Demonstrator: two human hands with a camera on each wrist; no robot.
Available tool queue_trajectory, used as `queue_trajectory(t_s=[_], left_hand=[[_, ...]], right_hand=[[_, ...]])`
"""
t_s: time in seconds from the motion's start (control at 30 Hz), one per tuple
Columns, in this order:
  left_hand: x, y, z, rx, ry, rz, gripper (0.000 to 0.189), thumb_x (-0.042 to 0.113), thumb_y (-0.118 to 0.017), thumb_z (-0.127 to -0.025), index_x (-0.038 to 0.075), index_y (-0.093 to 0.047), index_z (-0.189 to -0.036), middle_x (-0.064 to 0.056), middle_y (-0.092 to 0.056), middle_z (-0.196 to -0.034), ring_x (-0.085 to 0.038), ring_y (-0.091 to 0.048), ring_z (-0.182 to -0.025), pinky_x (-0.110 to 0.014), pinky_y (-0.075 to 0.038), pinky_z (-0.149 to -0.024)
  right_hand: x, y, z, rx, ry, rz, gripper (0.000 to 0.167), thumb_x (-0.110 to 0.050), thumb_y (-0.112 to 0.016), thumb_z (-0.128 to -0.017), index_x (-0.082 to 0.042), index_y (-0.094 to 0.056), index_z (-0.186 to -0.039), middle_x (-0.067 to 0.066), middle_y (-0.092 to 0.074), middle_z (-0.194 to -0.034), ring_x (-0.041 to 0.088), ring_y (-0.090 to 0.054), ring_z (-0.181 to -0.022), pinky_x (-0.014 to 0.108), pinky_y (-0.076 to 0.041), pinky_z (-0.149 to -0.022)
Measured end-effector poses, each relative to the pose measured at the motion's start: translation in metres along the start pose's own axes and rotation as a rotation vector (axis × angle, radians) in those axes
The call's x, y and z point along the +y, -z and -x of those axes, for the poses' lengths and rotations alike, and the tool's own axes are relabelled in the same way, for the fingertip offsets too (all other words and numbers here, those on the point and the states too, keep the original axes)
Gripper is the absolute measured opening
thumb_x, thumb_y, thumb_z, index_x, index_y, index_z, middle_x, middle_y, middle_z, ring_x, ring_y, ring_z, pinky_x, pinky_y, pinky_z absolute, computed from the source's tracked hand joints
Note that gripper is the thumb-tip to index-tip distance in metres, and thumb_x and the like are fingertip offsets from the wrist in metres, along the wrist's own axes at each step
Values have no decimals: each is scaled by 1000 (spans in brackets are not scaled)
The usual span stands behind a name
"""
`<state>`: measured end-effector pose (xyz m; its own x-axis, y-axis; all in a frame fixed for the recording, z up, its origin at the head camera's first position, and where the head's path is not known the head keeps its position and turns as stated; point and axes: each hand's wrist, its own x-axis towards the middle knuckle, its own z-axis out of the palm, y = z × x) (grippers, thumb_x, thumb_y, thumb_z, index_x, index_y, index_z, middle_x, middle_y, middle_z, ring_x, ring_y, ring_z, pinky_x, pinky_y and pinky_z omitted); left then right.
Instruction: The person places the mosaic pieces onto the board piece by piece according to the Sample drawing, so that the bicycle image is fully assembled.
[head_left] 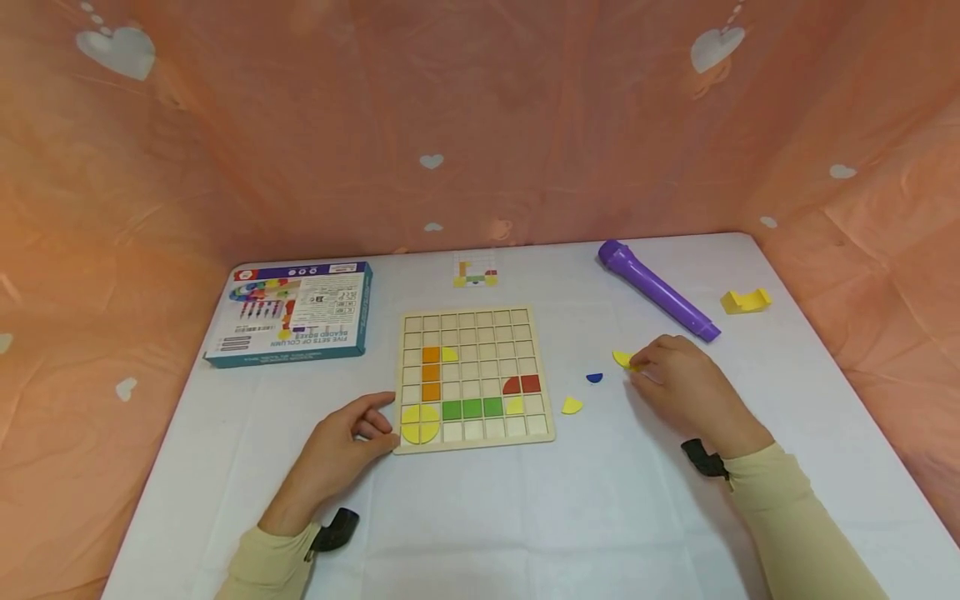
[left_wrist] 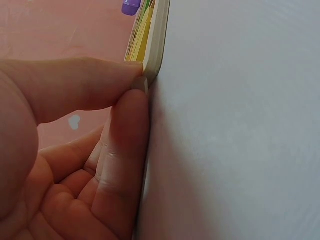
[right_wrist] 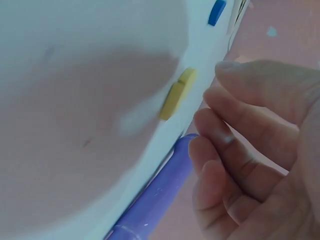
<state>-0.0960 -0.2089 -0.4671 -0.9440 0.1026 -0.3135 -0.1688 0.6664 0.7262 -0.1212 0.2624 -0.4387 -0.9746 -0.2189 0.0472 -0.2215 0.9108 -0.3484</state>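
My left hand (head_left: 347, 446) touches the left edge of the wooden grid board (head_left: 472, 439) with thumb and index finger near its front corner. In the left wrist view, those fingertips (left_wrist: 132, 102) lie right against the corner. On the board are orange squares (head_left: 431, 372), green squares (head_left: 472, 408), red pieces (head_left: 530, 383) and a yellow circle (head_left: 420, 424) of quarter pieces. Over at the right, my right hand (head_left: 686, 387) hovers by yellow pieces (head_left: 622, 359), fingers loosely bent. Two yellow pieces (right_wrist: 172, 102) lie side by side in the right wrist view, apart from the fingertips.
Between board and right hand lie a blue half-round piece (head_left: 594, 378) and a yellow quarter piece (head_left: 572, 406). A purple microphone (head_left: 660, 292) and a yellow block (head_left: 746, 302) are at the back right. Behind the board is a pattern card (head_left: 475, 270); a toy box (head_left: 292, 312) sits back left.
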Motion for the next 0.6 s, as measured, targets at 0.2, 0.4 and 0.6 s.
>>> queue_trajectory(t_s=[0.2,0.4,0.6], left_hand=[[1,0,1,1,-3,1,59,17,-83,-94,14,-63,-150,-2,-70,-106,-14,-66,-91,-27,-49,-83],[2,1,2,-1,-4,9,59,17,-83,-94,14,-63,-149,-2,-70,-106,-14,-66,-91,-27,-49,-83],[2,1,2,-2,-1,3,59,17,-83,-94,14,-63,-150,-2,-70,-105,-14,-66,-91,-28,-49,-84]], right_hand=[[4,0,-2,-8,-56,-29,19,-16,-74,-100,-4,-80,-113,16,-75,-113,37,-67,-110,60,-55,-99],[6,-3,-10,-19,-75,-24,22,-17,-75,-99,-2,-79,-115,17,-74,-115,38,-67,-111,60,-55,-99],[8,-6,-17,-29,-86,-1,24,-16,-74,-99,0,-79,-116,20,-74,-115,40,-66,-112,61,-55,-100]])
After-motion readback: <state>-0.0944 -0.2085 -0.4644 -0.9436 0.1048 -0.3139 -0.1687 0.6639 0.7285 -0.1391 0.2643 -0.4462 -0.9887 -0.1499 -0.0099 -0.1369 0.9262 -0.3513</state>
